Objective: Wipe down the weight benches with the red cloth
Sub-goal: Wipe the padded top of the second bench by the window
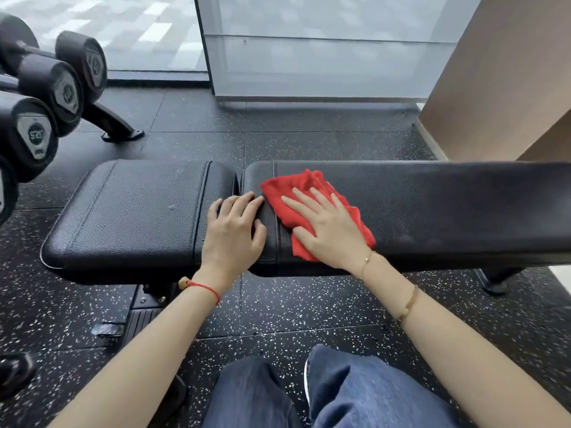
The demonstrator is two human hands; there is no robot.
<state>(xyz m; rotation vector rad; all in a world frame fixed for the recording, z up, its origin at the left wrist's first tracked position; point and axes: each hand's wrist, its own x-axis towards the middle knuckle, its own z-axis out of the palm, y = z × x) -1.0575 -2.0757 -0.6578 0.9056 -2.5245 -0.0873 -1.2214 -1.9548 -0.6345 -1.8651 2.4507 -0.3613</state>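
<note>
With palm flat, red cloth (pixel 312 208) on bench (pixel 432 205)

A gym: racked dumbbells (pixel 46 88), padded bench (pixel 139 211), speckled rubber floor (pixel 309 304).

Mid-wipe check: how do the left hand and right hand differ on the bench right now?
The right hand lies flat with straight fingers on the red cloth, over the long pad. The left hand has no cloth; its slightly curled fingers rest bare across the gap beside the short pad. Both are palm-down on the bench.
</note>
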